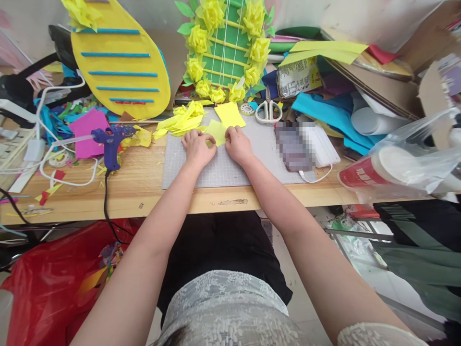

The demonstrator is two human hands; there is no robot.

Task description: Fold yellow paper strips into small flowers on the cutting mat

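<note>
Between my two hands is a small pale yellow sheet of crepe paper (216, 130), over the grey cutting mat (234, 173). My left hand (199, 148) pinches its left edge with curled fingers. On the right edge, the fingers of my right hand (238, 144) are closed too. Just behind lies a stack of yellow paper squares (230, 114). Left of that is a heap of folded yellow paper pieces (182, 120). White-handled scissors (268, 110) and a small roll of tape (247, 109) rest at the mat's back edge.
A purple glue gun (112, 144) stands on the left with its cord over the table edge. A phone (294, 144), a white power bank (320, 144) and a bagged cup (370, 170) are on the right. Paper-flower decorations (224, 53) and a yellow board (122, 62) lean behind.
</note>
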